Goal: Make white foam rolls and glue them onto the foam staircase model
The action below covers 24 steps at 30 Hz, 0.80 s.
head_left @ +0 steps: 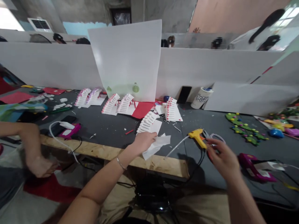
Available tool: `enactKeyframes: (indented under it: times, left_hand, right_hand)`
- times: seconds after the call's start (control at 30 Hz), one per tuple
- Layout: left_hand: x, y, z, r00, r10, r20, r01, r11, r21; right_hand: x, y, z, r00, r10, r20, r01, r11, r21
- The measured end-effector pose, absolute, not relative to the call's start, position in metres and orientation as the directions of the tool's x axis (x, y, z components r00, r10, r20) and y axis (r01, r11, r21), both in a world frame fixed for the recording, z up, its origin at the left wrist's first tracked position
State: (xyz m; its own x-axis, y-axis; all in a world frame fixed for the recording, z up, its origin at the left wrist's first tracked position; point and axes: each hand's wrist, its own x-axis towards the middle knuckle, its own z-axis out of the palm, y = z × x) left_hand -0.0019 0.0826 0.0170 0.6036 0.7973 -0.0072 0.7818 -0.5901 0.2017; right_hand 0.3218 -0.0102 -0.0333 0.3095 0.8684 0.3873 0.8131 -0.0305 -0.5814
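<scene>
My left hand (pixel 146 142) is closed on a piece of white paper (pixel 156 146) over the table's front edge. Just behind it stands a small white stepped model (pixel 147 122) on a white base, apparently touching or close to my fingers. My right hand (pixel 220 154) is closed around a red-handled metal tool (pixel 206 134); blur and my fingers hide whether it is scissors or pliers. Left of that tool lies a yellow hot glue gun (pixel 197 137), a long clear glue stick (pixel 176 147) sticking out of it.
More stepped models (pixel 125 104) stand behind, before an upright white board (pixel 128 62). A white cup (pixel 201 98) and dark phone (pixel 184 94) stand farther back. Magenta power strips (pixel 253 168) with cables lie at both sides. At left, a co-worker's hand (pixel 42 165) hangs below table level.
</scene>
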Motion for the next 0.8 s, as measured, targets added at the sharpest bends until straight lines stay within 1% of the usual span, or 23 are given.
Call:
enactKeyframes:
  times: [0.03, 0.07, 0.13, 0.17, 0.23, 0.3, 0.37, 0.43, 0.53, 0.63, 0.7, 0.77, 0.8]
  left_hand:
    - [0.001, 0.079, 0.017, 0.623, 0.781, 0.039, 0.771, -0.621, 0.140]
    - [0.005, 0.074, 0.017, 0.658, 0.749, 0.086, 0.745, -0.663, 0.075]
    - [0.010, 0.062, 0.016, 0.746, 0.641, 0.177, 0.658, -0.752, -0.048]
    - [0.011, 0.055, 0.013, 0.782, 0.582, 0.222, 0.612, -0.784, -0.100]
    - [0.008, 0.042, 0.004, 0.815, 0.495, 0.301, 0.555, -0.817, -0.159]
    - [-0.002, 0.029, -0.013, 0.820, 0.471, 0.326, 0.542, -0.821, -0.179]
    - [-0.015, 0.021, -0.034, 0.807, 0.500, 0.313, 0.565, -0.808, -0.168]
    - [-0.030, 0.015, -0.054, 0.774, 0.542, 0.328, 0.606, -0.785, -0.132]
    - [-0.047, 0.011, -0.074, 0.686, 0.584, 0.435, 0.664, -0.747, -0.044]
    - [-0.055, 0.006, -0.081, 0.631, 0.555, 0.542, 0.652, -0.758, 0.017]
    - [-0.057, 0.003, -0.081, 0.631, 0.525, 0.571, 0.618, -0.785, 0.039]
    - [-0.059, 0.001, -0.081, 0.645, 0.494, 0.582, 0.576, -0.816, 0.054]
    - [-0.061, 0.001, -0.081, 0.651, 0.482, 0.587, 0.556, -0.829, 0.063]
  right_hand:
    - [0.300, -0.003, -0.034, 0.212, 0.891, 0.401, 0.787, 0.088, -0.611]
    - [0.279, 0.003, -0.034, 0.122, 0.908, 0.401, 0.763, 0.173, -0.622]
    - [0.246, 0.006, -0.036, -0.030, 0.910, 0.413, 0.759, 0.290, -0.584]
    - [0.234, 0.005, -0.039, -0.104, 0.903, 0.417, 0.766, 0.341, -0.546]
    - [0.220, -0.001, -0.048, -0.225, 0.873, 0.434, 0.793, 0.423, -0.438]
    - [0.216, -0.009, -0.060, -0.302, 0.847, 0.438, 0.820, 0.465, -0.333]
    - [0.218, -0.016, -0.070, -0.335, 0.841, 0.424, 0.840, 0.471, -0.270]
    - [0.225, -0.019, -0.074, -0.328, 0.856, 0.399, 0.858, 0.447, -0.252]
    - [0.238, -0.010, -0.068, -0.327, 0.883, 0.336, 0.882, 0.413, -0.227]
    - [0.250, 0.012, -0.056, -0.376, 0.896, 0.236, 0.894, 0.418, -0.163]
    - [0.259, 0.027, -0.047, -0.401, 0.896, 0.190, 0.897, 0.427, -0.118]
    - [0.272, 0.036, -0.039, -0.370, 0.907, 0.202, 0.922, 0.385, -0.041]
    - [0.280, 0.038, -0.037, -0.318, 0.919, 0.233, 0.946, 0.325, 0.007]
